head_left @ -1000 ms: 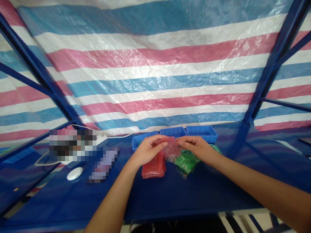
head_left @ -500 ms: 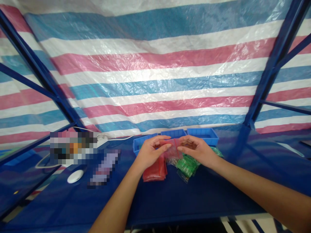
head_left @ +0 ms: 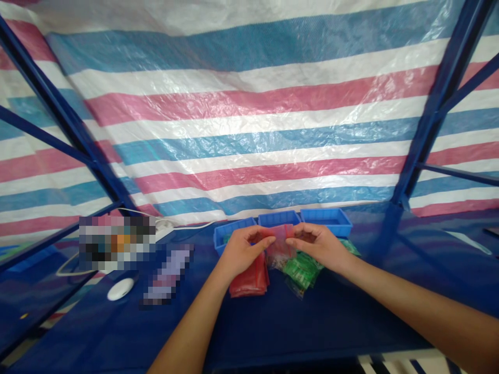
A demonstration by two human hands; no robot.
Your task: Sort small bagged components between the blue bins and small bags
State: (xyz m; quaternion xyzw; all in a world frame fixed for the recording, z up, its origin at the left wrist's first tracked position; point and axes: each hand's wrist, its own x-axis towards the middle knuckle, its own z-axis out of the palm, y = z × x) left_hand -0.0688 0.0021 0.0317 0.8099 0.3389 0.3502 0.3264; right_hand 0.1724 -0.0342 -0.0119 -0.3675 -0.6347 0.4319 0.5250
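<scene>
Between my two hands is a small, see-through red zip bag [head_left: 281,241], held up above the table. My left hand [head_left: 246,249] pinches its left side between thumb and fingers. On the right side, my right hand [head_left: 317,245] grips the bag's edge the same way. Below my left hand lies a stack of red zip bags [head_left: 249,280], partly covered by the hand. Green packets [head_left: 303,270] in clear wrapping lie under my right hand. What the held bag contains, if anything, I cannot make out.
Behind my hands stand three blue trays: a left one [head_left: 234,228], a middle one [head_left: 278,218] and a right one [head_left: 329,222]. On the left are a white computer mouse [head_left: 120,289] and blurred-out items. Blue frame posts and a striped sheet close off the back.
Both hands keep hold of the red bag. My right hand's fingers have drawn in closer along its upper edge, and the whole view has shifted slightly.
</scene>
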